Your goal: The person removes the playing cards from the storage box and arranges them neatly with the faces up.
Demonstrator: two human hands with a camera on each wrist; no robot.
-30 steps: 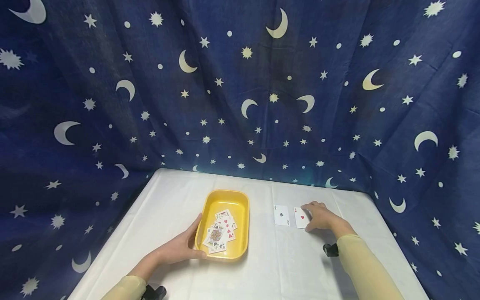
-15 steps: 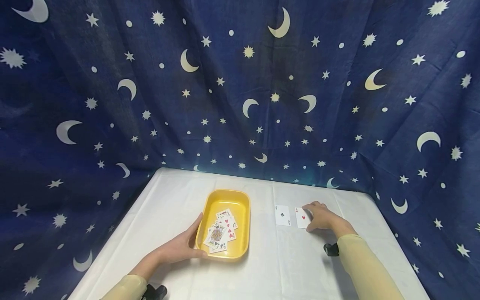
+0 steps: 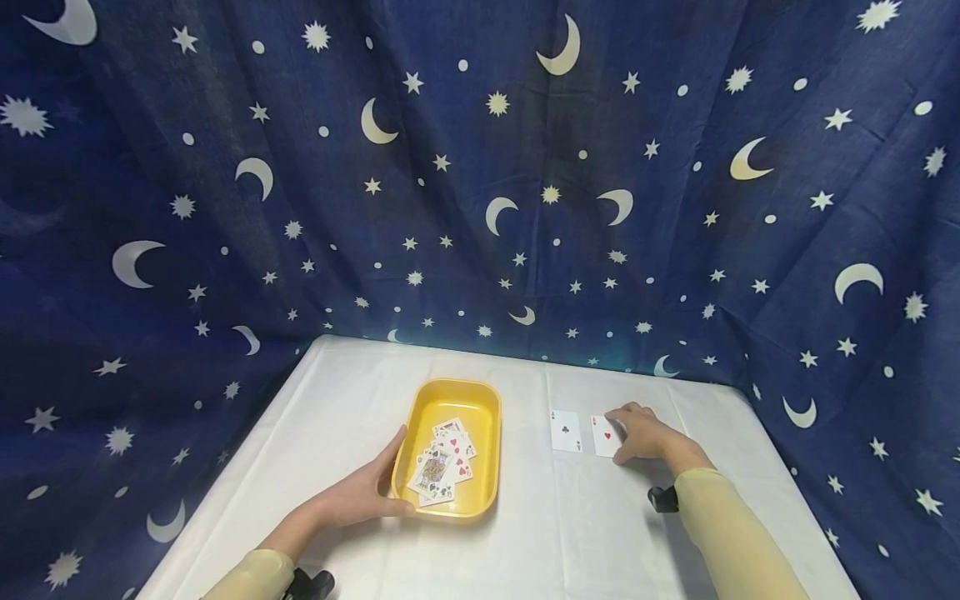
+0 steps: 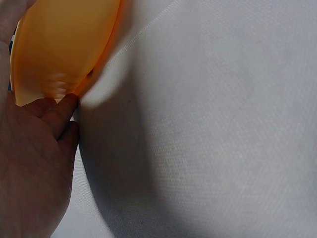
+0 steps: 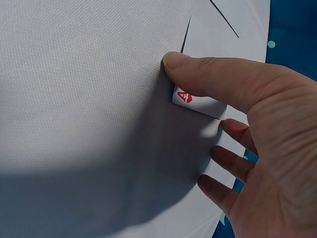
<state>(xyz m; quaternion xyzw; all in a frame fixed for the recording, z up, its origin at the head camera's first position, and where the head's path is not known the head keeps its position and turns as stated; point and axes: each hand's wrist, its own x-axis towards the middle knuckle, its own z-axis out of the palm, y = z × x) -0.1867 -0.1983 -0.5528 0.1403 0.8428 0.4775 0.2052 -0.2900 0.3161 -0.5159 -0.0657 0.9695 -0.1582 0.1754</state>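
My left hand (image 3: 356, 498) holds a yellow plastic tray (image 3: 480, 417) at its near-left corner, thumb along the near side and fingers on the left side. In the left wrist view, fingertips (image 4: 69, 101) meet the tray's outer wall. Several face-up playing cards (image 3: 432, 472) overlap inside it, a king on top. My right hand (image 3: 643, 435) holds an ace of hearts (image 3: 602, 443) on the white tabletop, thumb at the near edge and fingers at the far edge. In the right wrist view, the thumb (image 5: 213, 74) covers part of this card. An ace of clubs (image 3: 564, 440) lies just left of it.
A white cloth (image 3: 517, 550) with fold creases covers the table. Behind and beside it hangs a dark blue curtain (image 3: 450, 208) with moons and stars. Each wrist wears a black device, such as the right wrist's camera mount (image 3: 663, 500).
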